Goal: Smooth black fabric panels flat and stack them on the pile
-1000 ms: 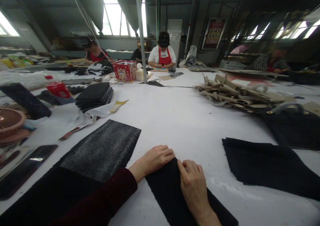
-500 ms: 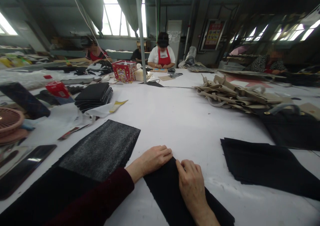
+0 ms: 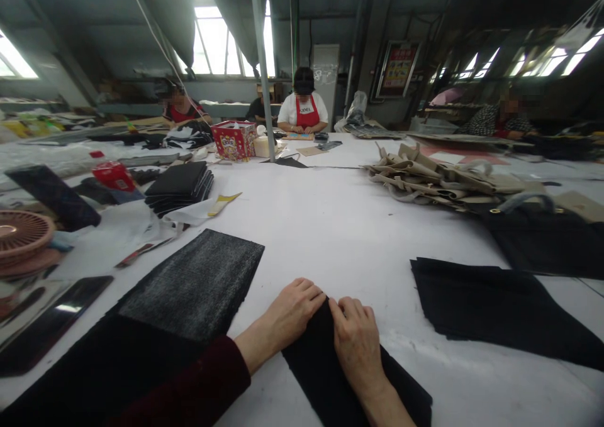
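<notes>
A black fabric panel [image 3: 315,365] lies on the white table under both hands. My left hand [image 3: 289,310] has its fingers closed on the panel's far left edge. Close beside it, my right hand [image 3: 357,345] pinches the far corner, its fingers curled; the fingertips of the two hands nearly meet. To the left, a pile of black panels [image 3: 117,367] carries a piece with a grey, speckled face [image 3: 193,282]. On the right lies another pile of black fabric pieces [image 3: 500,307].
At the left are a phone [image 3: 56,323], a pink fan [image 3: 23,235], a red-capped bottle [image 3: 113,175] and stacked black pieces [image 3: 177,182]. Beige bag pieces [image 3: 438,175] heap at the right, near a black bag [image 3: 542,241]. A metal pole [image 3: 265,68] rises beyond; co-workers sit across the table.
Both hands stay at the panel's far end; the left hand has turned slightly and the right has shifted a little left. The whole view has tilted slightly.
</notes>
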A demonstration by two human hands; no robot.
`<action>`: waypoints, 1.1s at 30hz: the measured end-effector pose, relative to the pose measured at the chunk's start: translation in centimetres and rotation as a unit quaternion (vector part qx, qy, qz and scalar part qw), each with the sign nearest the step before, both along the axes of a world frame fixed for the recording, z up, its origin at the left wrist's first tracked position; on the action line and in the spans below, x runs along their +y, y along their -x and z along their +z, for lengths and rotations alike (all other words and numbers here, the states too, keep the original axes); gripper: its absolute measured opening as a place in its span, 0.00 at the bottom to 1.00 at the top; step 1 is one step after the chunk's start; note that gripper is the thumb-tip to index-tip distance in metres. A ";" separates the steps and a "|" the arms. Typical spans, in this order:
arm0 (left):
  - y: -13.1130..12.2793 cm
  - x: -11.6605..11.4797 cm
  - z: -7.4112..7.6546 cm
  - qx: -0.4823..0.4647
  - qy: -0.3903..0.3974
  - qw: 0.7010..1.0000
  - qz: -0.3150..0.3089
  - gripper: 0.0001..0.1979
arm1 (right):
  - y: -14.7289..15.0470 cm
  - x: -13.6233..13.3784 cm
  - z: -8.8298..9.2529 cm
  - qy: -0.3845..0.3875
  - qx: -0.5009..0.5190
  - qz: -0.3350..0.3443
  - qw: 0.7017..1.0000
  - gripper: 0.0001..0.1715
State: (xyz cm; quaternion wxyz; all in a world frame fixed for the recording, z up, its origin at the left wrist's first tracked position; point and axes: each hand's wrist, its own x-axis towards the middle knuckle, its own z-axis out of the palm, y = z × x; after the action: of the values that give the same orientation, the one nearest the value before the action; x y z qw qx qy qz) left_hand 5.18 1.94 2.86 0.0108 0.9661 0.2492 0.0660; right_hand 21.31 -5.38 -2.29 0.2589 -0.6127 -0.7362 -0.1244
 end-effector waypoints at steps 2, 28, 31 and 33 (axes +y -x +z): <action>0.0 -0.3 -0.6 -0.005 -0.003 1.000 0.023 0.21 | -0.2 0.0 0.0 0.004 0.007 -0.001 1.000 0.16; 0.3 0.0 -1.3 0.032 -0.121 0.992 0.000 0.20 | -1.3 -0.3 -0.1 0.028 0.047 0.010 0.998 0.15; 0.1 -0.4 -1.4 0.040 -0.118 0.992 0.004 0.21 | -1.6 -0.7 -0.1 0.028 0.045 0.011 0.999 0.15; 0.0 -0.7 -1.4 0.043 -0.115 0.992 0.011 0.23 | -1.9 -1.0 -0.1 0.030 0.044 0.011 0.999 0.16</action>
State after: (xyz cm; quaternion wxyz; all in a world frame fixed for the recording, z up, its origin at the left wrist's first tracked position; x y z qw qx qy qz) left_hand 5.14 1.26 1.44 -0.1119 0.9602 0.2505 0.0525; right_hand 23.17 -6.36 -2.44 0.2742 -0.6170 -0.7341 -0.0722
